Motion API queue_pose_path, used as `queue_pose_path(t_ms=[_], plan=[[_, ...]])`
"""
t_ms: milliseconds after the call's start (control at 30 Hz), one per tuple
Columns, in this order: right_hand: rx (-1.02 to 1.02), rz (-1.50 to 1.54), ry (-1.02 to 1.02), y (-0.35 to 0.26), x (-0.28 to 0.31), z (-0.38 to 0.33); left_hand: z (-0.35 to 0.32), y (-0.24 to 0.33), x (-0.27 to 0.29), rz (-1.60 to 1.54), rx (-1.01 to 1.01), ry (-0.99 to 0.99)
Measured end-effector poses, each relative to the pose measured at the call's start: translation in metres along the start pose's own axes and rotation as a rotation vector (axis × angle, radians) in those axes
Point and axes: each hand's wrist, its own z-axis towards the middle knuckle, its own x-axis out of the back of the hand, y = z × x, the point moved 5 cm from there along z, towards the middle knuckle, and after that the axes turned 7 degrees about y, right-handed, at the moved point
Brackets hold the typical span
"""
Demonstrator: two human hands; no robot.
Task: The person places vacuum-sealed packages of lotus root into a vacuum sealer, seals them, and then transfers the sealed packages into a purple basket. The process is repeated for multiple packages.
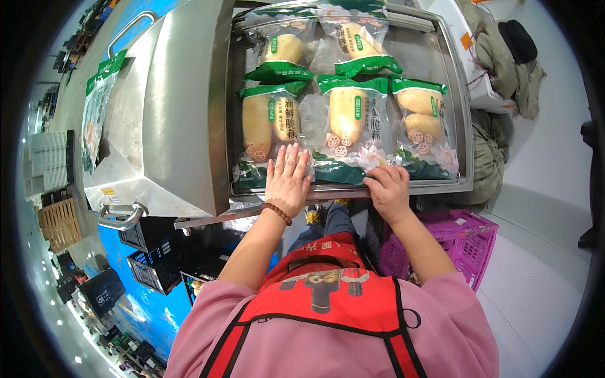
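Clear bags of lotus root with green ends lie in the metal tray of a machine. Three are in the near row: a left bag (257, 120), a middle bag (345, 113) and a right bag (419, 101). My left hand (287, 186) lies flat over the lower edge of the left bag, fingers stretched out. My right hand (389, 192) has its fingers curled on the lower right corner of the middle bag, close to the right bag. Behind them are two more bags, a far left bag (283, 49) and a far middle bag (359, 41).
A big steel lid (186, 113) with handles stands at the left, a flat printed bag (101, 116) on it. The tray's metal rim (465, 138) surrounds the bags. Below right is a purple crate (463, 236); black crates (151, 264) sit lower left. Grey-green cloth (504, 69) hangs at right.
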Motion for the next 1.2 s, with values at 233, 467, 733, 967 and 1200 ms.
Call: queue_pose_path(t_ms=[233, 467, 733, 967, 1200], plan=[[-0.059, 0.095, 0.02, 0.031, 0.001, -0.018, -0.001, 0.015, -0.004, 0.038, -0.139, -0.057], [-0.207, 0.14, 0.087, 0.04, 0.022, -0.022, 0.003, 0.041, -0.002, -0.117, -0.407, -0.085], [-0.382, 0.004, 0.098, 0.051, 0.031, -0.015, 0.121, 0.018, -0.009, -0.969, 0.553, 0.051], [-0.292, -0.141, -0.039, 0.049, 0.018, -0.029, 0.183, 0.006, -0.068, -1.086, 0.816, 0.0], [-0.252, -0.145, -0.053, 0.053, 0.012, -0.024, 0.182, -0.009, -0.044, -1.095, 0.647, 0.234]])
